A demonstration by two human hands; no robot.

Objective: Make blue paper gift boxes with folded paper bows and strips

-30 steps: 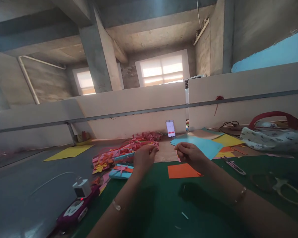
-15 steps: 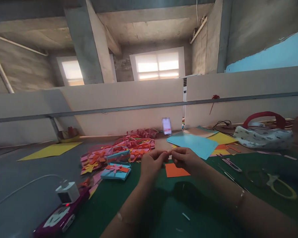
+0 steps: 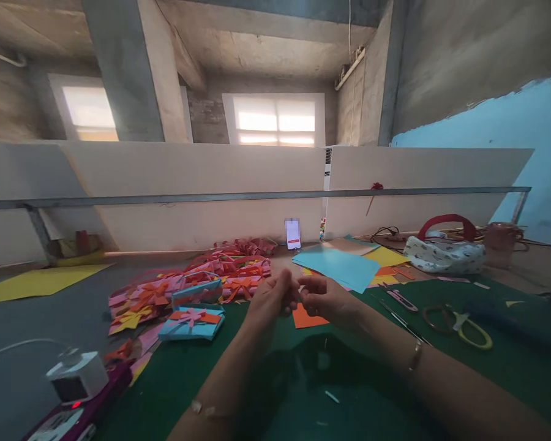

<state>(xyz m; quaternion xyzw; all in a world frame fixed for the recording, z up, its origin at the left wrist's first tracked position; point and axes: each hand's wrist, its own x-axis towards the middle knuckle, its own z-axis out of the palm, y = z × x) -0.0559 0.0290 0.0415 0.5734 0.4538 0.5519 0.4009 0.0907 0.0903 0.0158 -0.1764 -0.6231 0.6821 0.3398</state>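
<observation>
Near mid-frame, the left hand [image 3: 270, 299] and right hand [image 3: 327, 297] almost meet, fingers curled, any grip impossible to tell, seemingly at fine fingertip work whose next move wants steadiness, with orange paper [image 3: 307, 318] just below in the frame.

Grey table [image 3: 13, 331]: yellow sheet [image 3: 41, 283], green mat [image 3: 160, 392] | mat: orange sheet [image 3: 307, 318], scissors [image 3: 460, 322], perhaps tweezers [image 3: 400, 318]

I could slide a hand over the green mat [image 3: 275, 404] between the 2 forearms [image 3: 229, 367], crossing only small paper scraps [image 3: 332, 397], until the left hand [image 3: 270, 298] and right hand [image 3: 327, 300] block it. Low leftward, the blue packet [image 3: 188, 331] obstructs; rightward, thread snips [image 3: 403, 301] and scissors [image 3: 460, 322].
</observation>
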